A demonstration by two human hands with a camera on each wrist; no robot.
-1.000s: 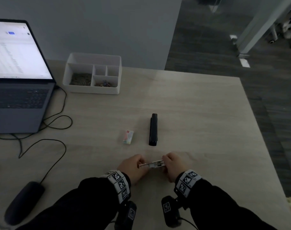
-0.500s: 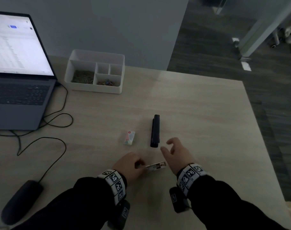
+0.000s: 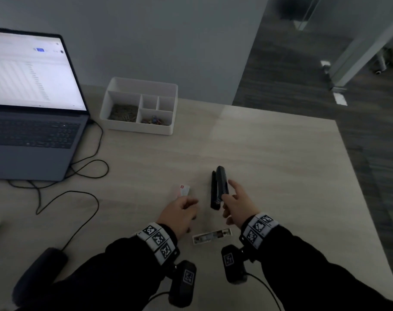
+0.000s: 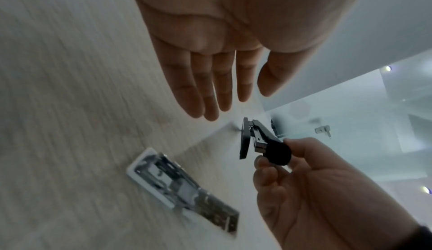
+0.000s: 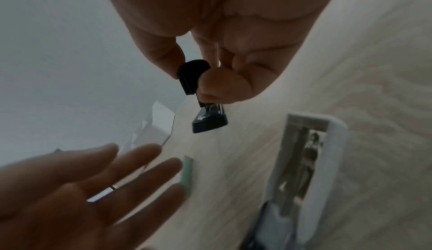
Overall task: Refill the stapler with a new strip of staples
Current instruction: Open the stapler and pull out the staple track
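The black stapler [image 3: 219,187] is lifted off the desk at its near end, base hanging slightly apart from the top. My right hand [image 3: 232,202] grips that near end between thumb and fingers; the right wrist view shows the right hand [image 5: 222,41] pinching the stapler [image 5: 198,80]. My left hand [image 3: 182,212] hovers empty with straight fingers [image 4: 205,91], just short of the small staple box [image 3: 184,190], whose pale green edge [image 5: 187,172] shows beside the fingertips. A white and metal stapler part [image 3: 212,235] lies flat on the desk between my wrists, also seen in the left wrist view [image 4: 177,185].
An open laptop [image 3: 31,122] with trailing cables [image 3: 88,173] fills the left of the desk. A white organiser tray [image 3: 168,131] with clips stands at the back. A dark mouse [image 3: 40,270] lies near left. The desk's right edge [image 3: 366,194] drops to the floor.
Both hands let go of the white and metal part, which now lies on the desk. My right hand reached forward and lifted the black stapler. My left hand moved toward the staple box.
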